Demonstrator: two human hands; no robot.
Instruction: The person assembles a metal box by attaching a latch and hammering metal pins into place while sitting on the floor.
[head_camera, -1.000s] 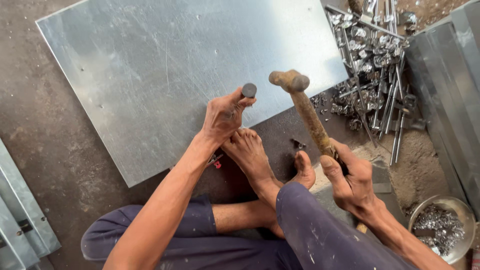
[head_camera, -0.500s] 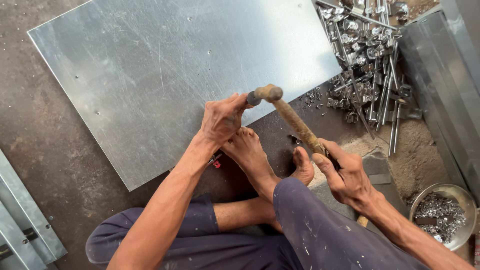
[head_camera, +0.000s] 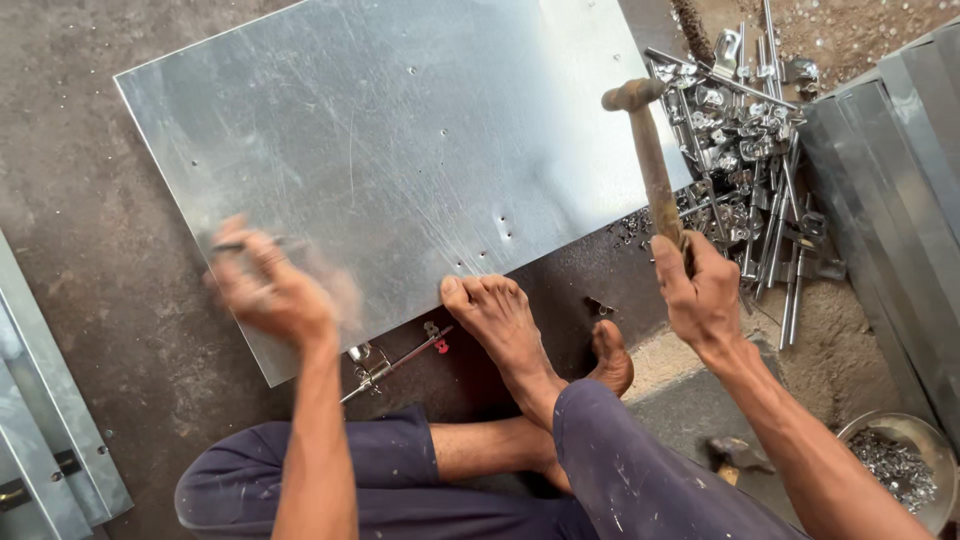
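The right hand (head_camera: 700, 295) is gripping a hammer (head_camera: 648, 150) by the lower end of its wooden handle, fingers closed tight around it, head raised and pointing away from the body. That hammer looks head-heavy and stiff, so I'd judge the low grip gives swing but asks for a firm wrist. The left hand (head_camera: 270, 290) is blurring out to the left of the right hand, closed around a thin dark rod, probably a punch (head_camera: 235, 245); it is too smeared to say more. Small, hard and likely slick, best pinched near its top.

Under and ahead of both hands a big metal sheet (head_camera: 380, 150) is lying flat on the floor (head_camera: 100, 230): stiff, probably sharp-edged and slippery. 1 bare foot (head_camera: 495, 315) is pressing on its near edge, between the 2 hands. Past the right hand a heap of metal brackets and bolts (head_camera: 745, 140) is sitting; near the right elbow, a bowl (head_camera: 900, 460) of small metal bits.
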